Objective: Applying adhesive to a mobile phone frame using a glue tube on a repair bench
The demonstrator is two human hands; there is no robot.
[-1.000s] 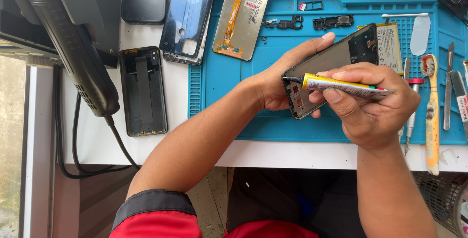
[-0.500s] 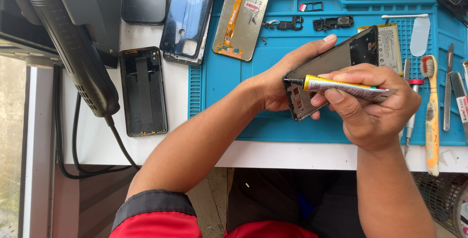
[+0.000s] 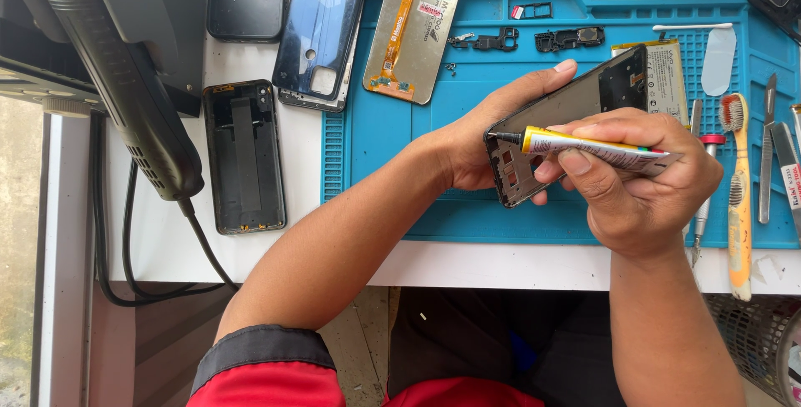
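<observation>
Above blue mat (image 3: 392,148), left hand (image 3: 484,144) cradles phone frame (image 3: 567,119); right hand (image 3: 647,182) pinches glue tube (image 3: 584,144).

We find open blue mat (image 3: 417,173) at nine o'clock of our left hand (image 3: 484,144), clear to the bare phone frame (image 3: 244,157) on the white surface (image 3: 167,248). At twelve o'clock the screen panel (image 3: 415,23) and small brackets (image 3: 517,38) crowd the way. At three o'clock of our right hand (image 3: 642,186), the toothbrush (image 3: 738,190) and tweezers (image 3: 766,148) block passage.

A yellow-labelled glue tube (image 3: 592,147) lies above a phone frame; a detached grey display panel (image 3: 415,23) with orange ribbon lies face-down on the blue mat (image 3: 400,165).
</observation>
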